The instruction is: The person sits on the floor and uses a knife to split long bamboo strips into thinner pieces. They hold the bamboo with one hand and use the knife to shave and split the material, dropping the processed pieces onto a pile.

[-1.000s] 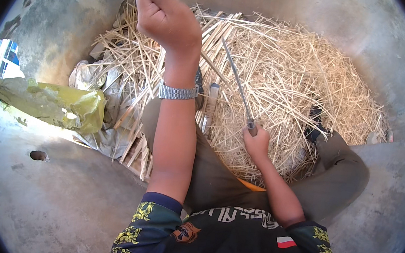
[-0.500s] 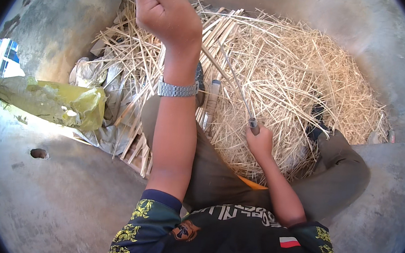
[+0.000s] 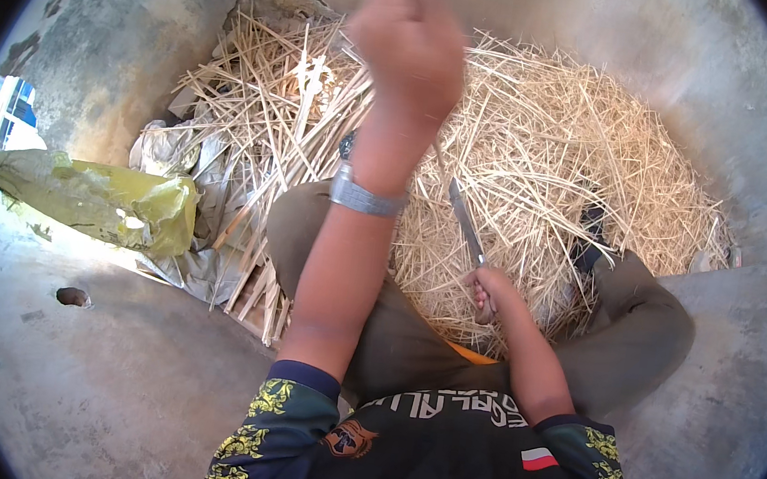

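My left hand, blurred and raised at the top of the view with a metal watch on its wrist, is closed. A thin bamboo strip comes out from behind that wrist and runs down toward the knife; the grip on it is hidden behind the hand. My right hand is wrapped round the handle of a knife, low in front of my body. The blade points up and to the left, over a heap of pale shavings, with its tip near the strip.
Many split strips lie in a loose pile at the left. Beside them are a torn yellow-green sack and crumpled pale sheeting. Concrete walls enclose the space. My bent legs flank the shavings.
My left hand has swung to the right and slightly upward. In my right hand, the knife has turned so that its flat shows more, and the hand has come slightly down.
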Tool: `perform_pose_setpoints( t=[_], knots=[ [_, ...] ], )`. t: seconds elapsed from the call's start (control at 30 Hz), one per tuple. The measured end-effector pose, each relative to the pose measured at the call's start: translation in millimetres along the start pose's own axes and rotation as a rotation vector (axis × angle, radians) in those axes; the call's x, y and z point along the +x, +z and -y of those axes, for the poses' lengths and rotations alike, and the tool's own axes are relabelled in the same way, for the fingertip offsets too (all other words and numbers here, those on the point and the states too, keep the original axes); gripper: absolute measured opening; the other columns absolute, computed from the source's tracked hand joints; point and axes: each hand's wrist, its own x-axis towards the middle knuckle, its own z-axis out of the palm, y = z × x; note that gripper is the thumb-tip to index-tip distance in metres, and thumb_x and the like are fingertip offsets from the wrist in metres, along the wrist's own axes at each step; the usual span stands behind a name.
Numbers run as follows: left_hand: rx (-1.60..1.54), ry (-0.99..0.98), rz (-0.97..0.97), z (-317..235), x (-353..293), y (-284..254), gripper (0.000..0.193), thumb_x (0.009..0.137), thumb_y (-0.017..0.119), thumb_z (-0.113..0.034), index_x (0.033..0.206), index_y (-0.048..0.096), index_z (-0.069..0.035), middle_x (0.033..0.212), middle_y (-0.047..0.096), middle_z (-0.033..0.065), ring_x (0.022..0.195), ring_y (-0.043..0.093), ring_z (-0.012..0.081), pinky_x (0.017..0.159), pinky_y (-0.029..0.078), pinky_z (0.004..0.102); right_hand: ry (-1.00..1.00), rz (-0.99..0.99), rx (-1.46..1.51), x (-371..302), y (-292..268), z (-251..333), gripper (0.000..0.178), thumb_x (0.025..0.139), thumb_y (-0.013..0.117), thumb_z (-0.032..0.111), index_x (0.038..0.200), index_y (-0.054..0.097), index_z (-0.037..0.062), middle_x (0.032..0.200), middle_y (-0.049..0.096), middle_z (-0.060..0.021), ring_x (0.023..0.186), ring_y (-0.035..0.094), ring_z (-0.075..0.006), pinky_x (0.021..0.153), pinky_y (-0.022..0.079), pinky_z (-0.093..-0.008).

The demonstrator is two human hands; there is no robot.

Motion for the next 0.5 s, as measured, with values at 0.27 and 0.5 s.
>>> perform_pose_setpoints(
  t=[0.27,0.5],
  knots=[
    [0.142,0.468,0.589,-88,-122,86,0.018,0.08,0.062,-0.009,0.095,0.057,-0.003,0.071,0.052,0.0067,0.048,0.054,0.0146,0.038,0.041,0.0295,-0.332,-0.297,-0.231,22,-2,-37,0.025,0.086,0.062,0.019,0.096,0.065,-0.0042,0.059,0.058,-0.0105,0.042,0.054,-0.0224,0.043,0.045,-0.0388],
    [-0.001,0.51,0.624,-116,-169,98,0.021,0.077,0.064,-0.014,0.092,0.057,-0.001,0.064,0.049,0.0044,0.046,0.052,0.0126,0.037,0.039,0.0279,-0.172,-0.026,0.276,-21,-4,-41,0.016,0.087,0.062,0.016,0.09,0.058,0.0011,0.057,0.052,-0.0066,0.041,0.047,-0.0181,0.042,0.041,-0.0358]
  ],
)
